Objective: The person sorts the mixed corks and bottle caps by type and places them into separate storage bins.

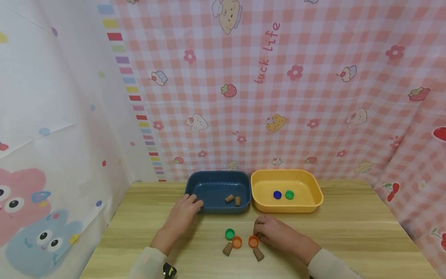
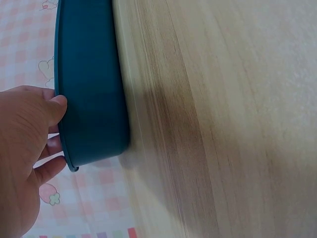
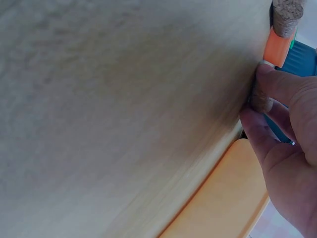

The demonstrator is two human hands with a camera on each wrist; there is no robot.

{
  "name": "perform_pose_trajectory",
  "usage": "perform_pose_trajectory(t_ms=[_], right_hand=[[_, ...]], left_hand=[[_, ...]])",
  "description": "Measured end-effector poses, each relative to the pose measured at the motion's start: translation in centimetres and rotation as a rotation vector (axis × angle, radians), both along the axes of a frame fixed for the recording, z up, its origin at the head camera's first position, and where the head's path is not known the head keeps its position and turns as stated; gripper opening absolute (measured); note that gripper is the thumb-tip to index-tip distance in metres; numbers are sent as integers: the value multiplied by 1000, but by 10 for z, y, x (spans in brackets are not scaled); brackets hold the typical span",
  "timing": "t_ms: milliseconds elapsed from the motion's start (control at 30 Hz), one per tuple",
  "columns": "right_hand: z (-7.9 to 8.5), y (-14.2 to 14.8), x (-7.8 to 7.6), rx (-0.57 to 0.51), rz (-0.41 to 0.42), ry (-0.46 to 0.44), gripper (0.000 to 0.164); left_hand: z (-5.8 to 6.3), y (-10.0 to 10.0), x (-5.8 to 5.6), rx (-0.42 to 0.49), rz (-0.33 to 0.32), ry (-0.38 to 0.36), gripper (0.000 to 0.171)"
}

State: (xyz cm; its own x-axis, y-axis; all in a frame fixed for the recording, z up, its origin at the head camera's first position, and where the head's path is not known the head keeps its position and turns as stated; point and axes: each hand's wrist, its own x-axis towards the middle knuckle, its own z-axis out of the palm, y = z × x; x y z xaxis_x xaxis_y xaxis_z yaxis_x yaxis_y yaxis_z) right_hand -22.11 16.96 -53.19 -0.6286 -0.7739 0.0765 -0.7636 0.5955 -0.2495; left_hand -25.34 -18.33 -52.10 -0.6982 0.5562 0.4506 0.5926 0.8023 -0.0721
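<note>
My left hand (image 1: 182,213) grips the near left rim of a dark blue plastic bin (image 1: 216,210); in the left wrist view its thumb lies over the bin's edge. Two corks (image 1: 229,198) lie inside that bin. By the orange caps on the table, my right hand (image 1: 277,233) pinches a cork (image 3: 261,99) between thumb and fingers, as the right wrist view shows; the hand hides it from the head. One orange cap (image 1: 253,241) sits just left of these fingers, with a cork (image 1: 258,254) below it. Further left are another orange cap (image 1: 237,242), a green cap (image 1: 229,234) and a cork (image 1: 227,249).
A yellow bin (image 1: 287,209) stands right beside the blue one, holding a blue cap (image 1: 277,195) and a green cap (image 1: 289,194). Both bins are near the back edge of the wooden table (image 1: 352,232). Patterned cloth hangs behind and at the sides.
</note>
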Motion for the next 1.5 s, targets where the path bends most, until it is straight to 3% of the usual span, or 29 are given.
perform_pose_trajectory(t_ms=[333, 700, 967, 1233, 1500], right_hand=[[1, 0, 2, -12, -11, -3, 13], [-1, 0, 2, 4, -17, 28, 13], [-2, 0, 3, -49, 23, 39, 15], [-2, 0, 4, -97, 32, -27, 14], [7, 1, 1, -111, 20, 22, 11]], left_hand=[[0, 0, 0, -3, 12, -16, 14], [-1, 0, -1, -15, 7, 17, 15], [-1, 0, -1, -30, 30, -3, 13], [-2, 0, 0, 3, -6, 10, 14], [-1, 0, 0, 5, 2, 1, 14]])
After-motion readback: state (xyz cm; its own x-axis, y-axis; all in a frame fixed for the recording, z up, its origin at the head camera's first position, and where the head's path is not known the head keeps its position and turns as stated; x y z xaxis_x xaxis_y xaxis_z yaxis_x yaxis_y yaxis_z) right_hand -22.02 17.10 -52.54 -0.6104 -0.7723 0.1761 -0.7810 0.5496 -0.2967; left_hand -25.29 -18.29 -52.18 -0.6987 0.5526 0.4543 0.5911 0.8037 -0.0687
